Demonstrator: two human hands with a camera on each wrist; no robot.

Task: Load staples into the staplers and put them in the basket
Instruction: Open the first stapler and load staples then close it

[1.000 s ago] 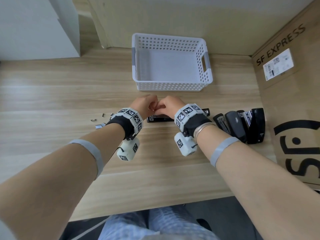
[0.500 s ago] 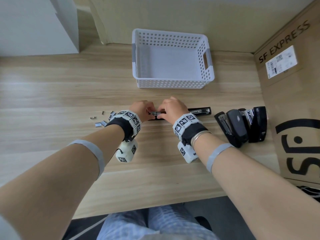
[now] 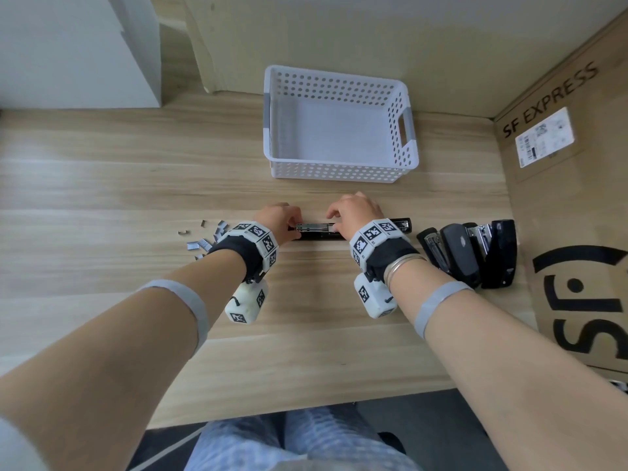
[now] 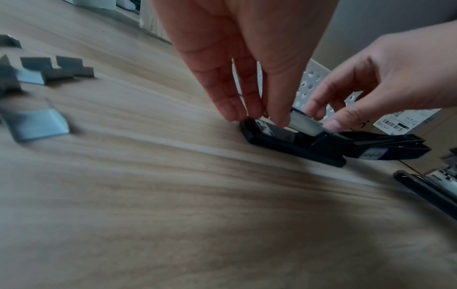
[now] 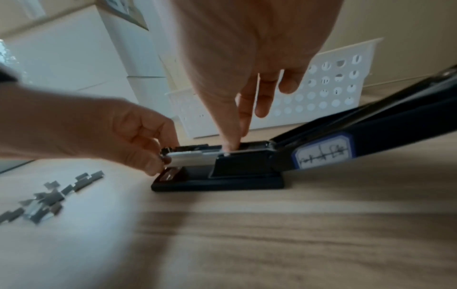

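Observation:
A black stapler (image 3: 312, 236) lies on the wooden table with its cover swung flat to the right and its metal magazine (image 3: 311, 227) exposed. My left hand (image 3: 295, 229) pinches the front end of the magazine (image 5: 190, 156). My right hand (image 3: 334, 226) holds the magazine's rear part between thumb and fingers, with fingertips (image 5: 230, 145) down in the channel. The left wrist view shows both hands (image 4: 257, 117) on the stapler (image 4: 296, 148). Loose staple strips (image 3: 202, 244) lie to the left of my left wrist. The white perforated basket (image 3: 339, 171) stands behind the stapler with nothing in it.
Several more black staplers (image 3: 469, 256) lie clustered at the right, against a cardboard box (image 3: 560, 198) marked SF EXPRESS. A white box (image 3: 68, 45) stands at the back left. The table's front edge is close to my lap.
My hands, pinched together above the stapler a second ago, came down onto it and have moved slightly apart along the magazine. The stapler stays in place.

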